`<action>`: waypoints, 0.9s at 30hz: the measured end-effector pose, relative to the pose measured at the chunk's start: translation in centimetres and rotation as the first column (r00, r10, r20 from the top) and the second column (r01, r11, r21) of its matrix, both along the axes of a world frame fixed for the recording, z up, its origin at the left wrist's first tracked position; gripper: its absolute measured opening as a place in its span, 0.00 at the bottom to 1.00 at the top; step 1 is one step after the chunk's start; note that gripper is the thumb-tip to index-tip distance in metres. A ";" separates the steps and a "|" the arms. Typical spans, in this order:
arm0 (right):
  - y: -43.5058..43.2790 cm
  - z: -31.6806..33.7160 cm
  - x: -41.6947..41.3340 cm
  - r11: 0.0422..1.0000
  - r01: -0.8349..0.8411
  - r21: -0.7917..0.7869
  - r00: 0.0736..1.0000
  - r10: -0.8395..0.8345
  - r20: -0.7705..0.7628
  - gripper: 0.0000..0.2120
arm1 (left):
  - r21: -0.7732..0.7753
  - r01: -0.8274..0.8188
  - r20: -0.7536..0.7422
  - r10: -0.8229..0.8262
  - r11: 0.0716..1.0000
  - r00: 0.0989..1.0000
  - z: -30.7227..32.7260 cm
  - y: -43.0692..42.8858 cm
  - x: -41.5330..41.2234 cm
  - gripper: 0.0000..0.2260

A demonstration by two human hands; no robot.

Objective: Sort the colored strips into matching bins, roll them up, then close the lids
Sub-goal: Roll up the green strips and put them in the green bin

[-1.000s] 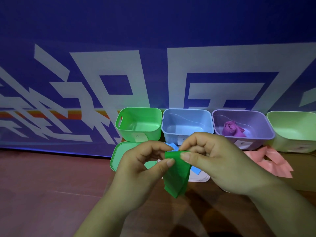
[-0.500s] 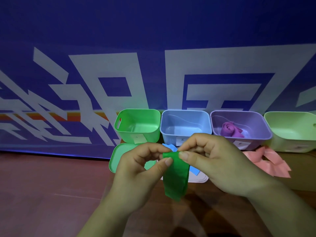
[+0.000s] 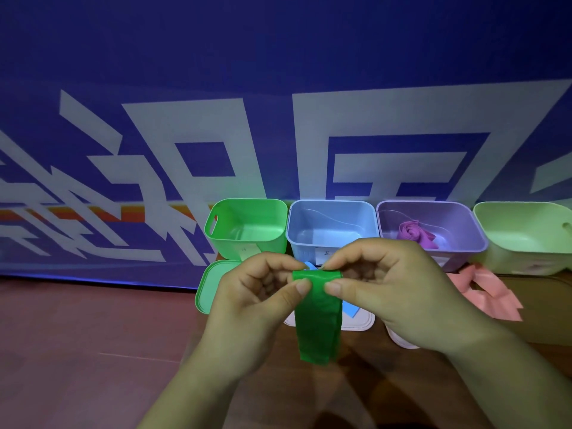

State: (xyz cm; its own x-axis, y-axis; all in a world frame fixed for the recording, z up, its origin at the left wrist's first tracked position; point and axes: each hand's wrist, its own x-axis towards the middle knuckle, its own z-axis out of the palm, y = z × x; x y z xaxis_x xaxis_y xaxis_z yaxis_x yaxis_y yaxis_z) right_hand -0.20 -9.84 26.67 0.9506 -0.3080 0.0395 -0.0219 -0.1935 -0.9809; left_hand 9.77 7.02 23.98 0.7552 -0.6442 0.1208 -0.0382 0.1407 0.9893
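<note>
A green strip (image 3: 317, 323) hangs down in front of me, its top end pinched by both hands. My left hand (image 3: 250, 308) grips the top left corner and my right hand (image 3: 393, 292) grips the top right. Behind the hands stand four open bins in a row: a green bin (image 3: 247, 226), a blue bin (image 3: 332, 226), a purple bin (image 3: 428, 226) holding a rolled purple strip (image 3: 413, 232), and a pale green bin (image 3: 523, 233). A blue strip (image 3: 351, 309) peeks out behind the green one. A pink strip (image 3: 489, 294) lies crumpled at the right.
A green lid (image 3: 210, 286) lies flat in front of the green bin. A white lid (image 3: 359, 323) and a pale lid (image 3: 399, 339) lie under my hands. A blue patterned wall rises right behind the bins. Brown tabletop extends to the left.
The green strip now hangs flatter and wider, its top edge spread between my two thumbs. Both hands stayed in nearly the same place.
</note>
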 end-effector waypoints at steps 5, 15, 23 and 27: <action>-0.4 0.2 -0.3 1.000 0.002 0.027 1.000 -0.002 -0.031 0.09 | 0.079 -0.009 0.182 -0.005 0.997 0.983 -0.2 0.1 0.0 0.10; -0.7 0.4 -0.2 0.995 0.007 0.104 0.998 -0.001 -0.057 0.06 | 0.120 -0.009 0.287 -0.026 0.993 0.958 -0.1 0.1 0.0 0.10; -0.4 0.6 -0.2 0.991 0.021 0.133 0.999 -0.014 -0.052 0.05 | 0.038 0.001 0.237 -0.010 0.999 0.971 0.1 -0.2 0.0 0.09; -0.5 0.8 -0.2 0.996 0.014 0.084 0.999 -0.011 -0.038 0.04 | 0.021 -0.007 0.222 0.002 1.000 0.975 0.1 -0.3 -0.1 0.08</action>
State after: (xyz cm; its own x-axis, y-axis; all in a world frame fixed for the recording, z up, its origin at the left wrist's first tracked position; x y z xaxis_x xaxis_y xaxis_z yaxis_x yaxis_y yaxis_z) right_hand -0.45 -10.35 27.44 0.9469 -0.3206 -0.0229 -0.0611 -0.1098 -0.9921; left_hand 9.71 6.68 24.11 0.7139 -0.6453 0.2717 -0.2580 0.1183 0.9589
